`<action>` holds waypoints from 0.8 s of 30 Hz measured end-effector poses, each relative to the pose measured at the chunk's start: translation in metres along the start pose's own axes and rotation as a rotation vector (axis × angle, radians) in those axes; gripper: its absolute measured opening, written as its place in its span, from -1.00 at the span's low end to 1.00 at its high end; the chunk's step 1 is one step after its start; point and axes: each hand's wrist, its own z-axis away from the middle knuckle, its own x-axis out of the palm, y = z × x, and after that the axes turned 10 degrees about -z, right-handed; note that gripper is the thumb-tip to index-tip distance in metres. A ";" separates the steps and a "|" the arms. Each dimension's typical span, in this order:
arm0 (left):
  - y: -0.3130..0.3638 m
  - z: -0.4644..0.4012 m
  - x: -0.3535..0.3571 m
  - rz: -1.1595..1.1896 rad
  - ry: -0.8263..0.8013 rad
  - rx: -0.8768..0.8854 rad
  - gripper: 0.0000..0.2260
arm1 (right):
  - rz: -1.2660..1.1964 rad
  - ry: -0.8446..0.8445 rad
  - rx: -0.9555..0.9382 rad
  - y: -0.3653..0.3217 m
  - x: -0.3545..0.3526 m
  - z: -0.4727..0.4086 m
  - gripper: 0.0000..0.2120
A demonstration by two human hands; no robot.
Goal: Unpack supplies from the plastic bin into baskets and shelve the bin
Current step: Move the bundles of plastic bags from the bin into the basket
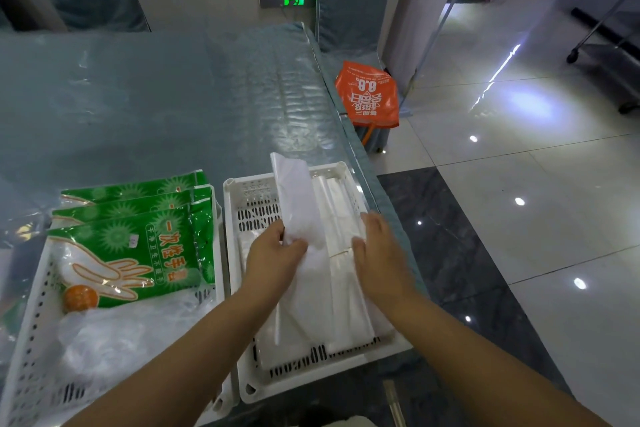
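Observation:
Two white perforated baskets stand side by side on the table. The left basket [31, 333] holds three green packs of disposable gloves [138, 236] and loose clear plastic. The right basket [242, 194] holds flat stacks of clear plastic bags [343, 204]. My left hand [273, 260] grips a long clear pack of bags [294, 194], tilted up over the right basket. My right hand [377, 253] rests palm down on the stacks at the basket's right side. No plastic bin shows in this view.
The table [156, 97] has a teal cloth under a clear cover; its right edge runs just beside the right basket. An orange bag [367, 94] sits on a covered chair [353, 3] beyond the edge. A glossy tiled floor [519, 184] lies to the right.

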 end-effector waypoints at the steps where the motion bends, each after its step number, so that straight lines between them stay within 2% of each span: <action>1: 0.004 -0.001 0.008 -0.001 -0.030 -0.009 -0.87 | -0.021 0.073 -0.006 0.001 -0.012 -0.003 -0.69; 4: 0.012 -0.002 0.040 -0.024 -0.084 -0.044 -0.91 | -0.055 0.188 0.032 0.012 -0.038 -0.007 -0.75; 9: 0.007 -0.005 0.075 -0.206 -0.057 -0.032 -0.87 | -0.063 0.186 0.098 0.029 -0.042 0.008 -0.77; 12: 0.004 -0.003 0.080 -0.285 0.015 0.000 -0.75 | -0.033 0.170 0.077 0.036 -0.036 0.014 -0.77; 18: -0.004 0.001 0.086 -0.180 0.056 0.099 -0.61 | 0.044 -0.052 -0.198 0.031 -0.008 0.026 -0.76; 21: -0.004 -0.005 0.088 -0.225 -0.008 0.153 -0.60 | -0.022 -0.138 -0.237 0.029 0.002 0.028 -0.68; 23: -0.002 -0.009 0.083 -0.268 -0.036 0.160 -0.68 | -0.043 -0.146 -0.237 0.031 0.003 0.027 -0.65; 24: -0.003 -0.010 0.078 -0.324 -0.025 0.173 -0.65 | -0.046 -0.142 -0.239 0.031 0.002 0.027 -0.64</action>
